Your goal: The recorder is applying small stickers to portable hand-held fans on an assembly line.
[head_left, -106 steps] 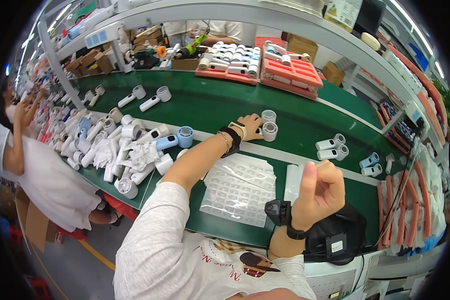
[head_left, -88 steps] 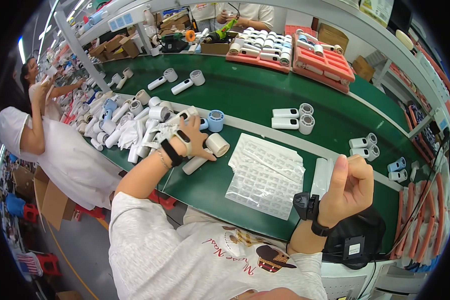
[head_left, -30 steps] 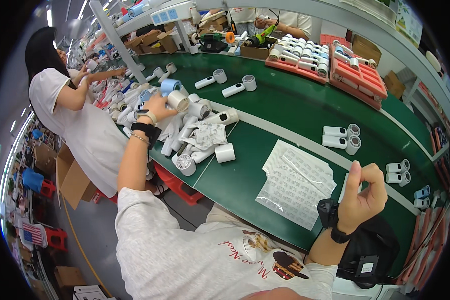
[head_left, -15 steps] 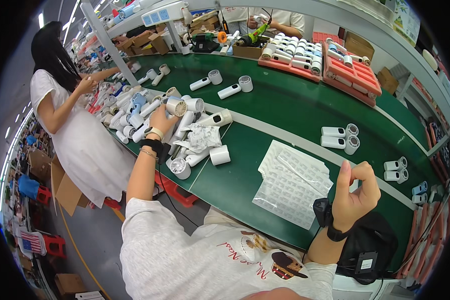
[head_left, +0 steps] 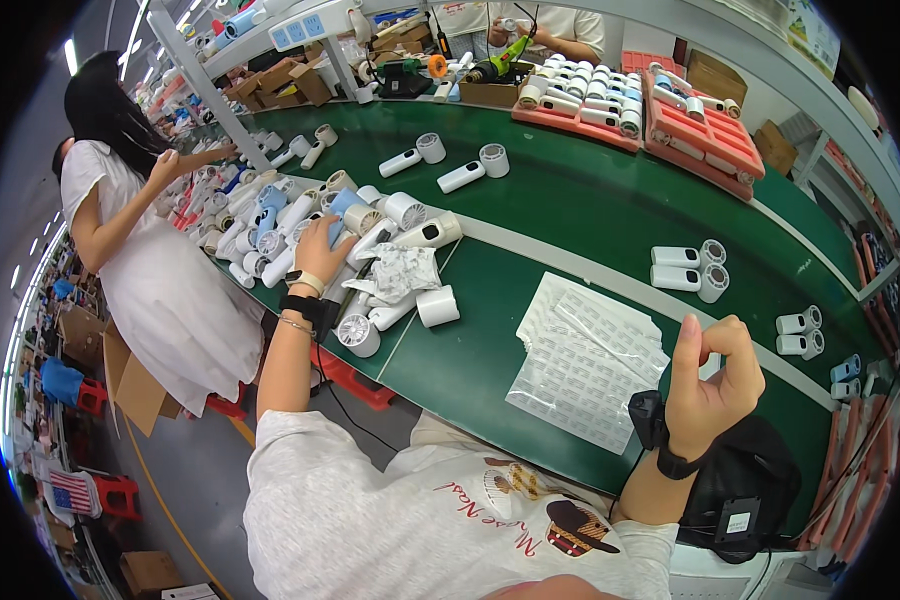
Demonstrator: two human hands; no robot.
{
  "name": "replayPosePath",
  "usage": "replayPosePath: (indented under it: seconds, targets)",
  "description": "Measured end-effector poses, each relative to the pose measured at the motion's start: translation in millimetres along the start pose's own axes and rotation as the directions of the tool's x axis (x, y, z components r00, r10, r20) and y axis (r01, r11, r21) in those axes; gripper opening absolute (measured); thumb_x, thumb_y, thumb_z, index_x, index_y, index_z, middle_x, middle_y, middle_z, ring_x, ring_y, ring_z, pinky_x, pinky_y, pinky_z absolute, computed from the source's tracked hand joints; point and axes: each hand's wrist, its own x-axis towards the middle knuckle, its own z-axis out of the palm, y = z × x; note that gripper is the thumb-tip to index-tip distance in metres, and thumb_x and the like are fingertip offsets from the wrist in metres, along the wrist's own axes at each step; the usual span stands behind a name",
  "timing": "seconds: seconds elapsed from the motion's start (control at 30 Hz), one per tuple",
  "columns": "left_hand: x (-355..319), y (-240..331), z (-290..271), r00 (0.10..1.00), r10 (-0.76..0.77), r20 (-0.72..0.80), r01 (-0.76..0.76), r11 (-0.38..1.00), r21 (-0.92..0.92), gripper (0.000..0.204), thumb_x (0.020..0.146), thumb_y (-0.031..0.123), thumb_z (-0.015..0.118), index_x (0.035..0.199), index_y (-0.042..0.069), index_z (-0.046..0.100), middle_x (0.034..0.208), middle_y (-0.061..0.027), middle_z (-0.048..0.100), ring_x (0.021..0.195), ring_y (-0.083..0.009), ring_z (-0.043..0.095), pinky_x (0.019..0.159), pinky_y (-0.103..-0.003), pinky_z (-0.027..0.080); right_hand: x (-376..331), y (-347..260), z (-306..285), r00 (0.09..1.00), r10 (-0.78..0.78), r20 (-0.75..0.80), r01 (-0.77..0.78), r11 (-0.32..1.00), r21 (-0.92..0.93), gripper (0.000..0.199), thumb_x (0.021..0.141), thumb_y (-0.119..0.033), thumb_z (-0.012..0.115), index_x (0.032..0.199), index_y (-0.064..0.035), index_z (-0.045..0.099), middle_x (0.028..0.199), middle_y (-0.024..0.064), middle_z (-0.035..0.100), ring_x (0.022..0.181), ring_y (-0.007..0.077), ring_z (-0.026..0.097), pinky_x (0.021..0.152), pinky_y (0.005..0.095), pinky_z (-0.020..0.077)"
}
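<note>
My left hand (head_left: 320,252) reaches into a heap of handheld fans at the left of the green bench. Its fingers are bent over a light-blue fan (head_left: 342,237), partly hidden by the hand and nearby fans. Beside it lie a beige fan (head_left: 432,232), a crumpled white wrapper (head_left: 402,274) and a white fan head (head_left: 358,335). My right hand (head_left: 718,388) is raised over the bench's right side, thumb up and fingers curled in. Something white shows between thumb and fingers; whether it is held cannot be made out. Below lies a printed sticker sheet (head_left: 585,370) in clear plastic.
Paired white fans (head_left: 676,278) stand beyond the pale strip at right. Pink trays (head_left: 705,150) of fans sit at the back. A black bag (head_left: 760,490) is by my right forearm. Another person (head_left: 130,250) works at the left; a metal post (head_left: 205,90) rises there.
Light-blue parts now show by my left fingers, and the neighbouring fans have shifted. My right hand keeps its curled pose. The view has shifted slightly.
</note>
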Motion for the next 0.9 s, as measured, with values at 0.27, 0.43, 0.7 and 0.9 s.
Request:
replayPosePath:
  seconds: [0.27,0.43,0.7,0.9]
  targets:
    - [-13,14,-19,0.996,0.031,-0.079,-0.031,1.0,-0.002,0.047,0.078,0.033,0.069,0.116,0.009,0.056,0.121,-0.0146,0.055,0.112,-0.0344,0.052,0.092,-0.044,0.042,1,-1,0,1.0,0.001,0.003,-0.001,1.0,0.004,0.023,0.078,0.01,0.063,0.067,-0.0012,0.045,0.057,0.002,0.042,0.051,0.0106,0.036,0.05,0.0235,0.0257]
    - [-80,27,-25,0.931,-0.06,-0.36,0.102,0.99,0.1,0.044,0.081,0.032,0.067,0.116,0.009,0.056,0.126,-0.0162,0.051,0.118,-0.0346,0.047,0.097,-0.044,0.037,1,1,-4,1.0,0.007,-0.016,-0.007,1.0,0.002,0.023,0.078,0.011,0.062,0.068,-0.0011,0.045,0.057,0.0016,0.042,0.052,0.0104,0.036,0.051,0.0235,0.0258]
    - [-143,23,9,0.925,-0.271,-0.267,0.209,0.948,-0.238,0.039,0.085,0.026,0.064,0.116,0.003,0.054,0.128,-0.02,0.043,0.118,-0.0355,0.042,0.1,-0.043,0.032,0,2,9,0.998,0.052,-0.04,-0.051,0.999,0.003,0.027,0.071,0.008,0.068,0.063,-0.0041,0.045,0.052,0.0025,0.038,0.047,0.0138,0.034,0.047,0.0267,0.0237]
    - [-134,38,-14,0.909,-0.274,-0.315,0.134,0.906,-0.4,0.039,0.082,0.023,0.067,0.114,0.004,0.055,0.127,-0.0176,0.043,0.115,-0.034,0.043,0.099,-0.043,0.031,-1,0,10,0.998,0.046,-0.047,-0.047,0.999,-0.025,0.027,0.07,0.008,0.068,0.063,-0.0043,0.046,0.052,0.0029,0.038,0.047,0.0146,0.034,0.047,0.0269,0.0243]
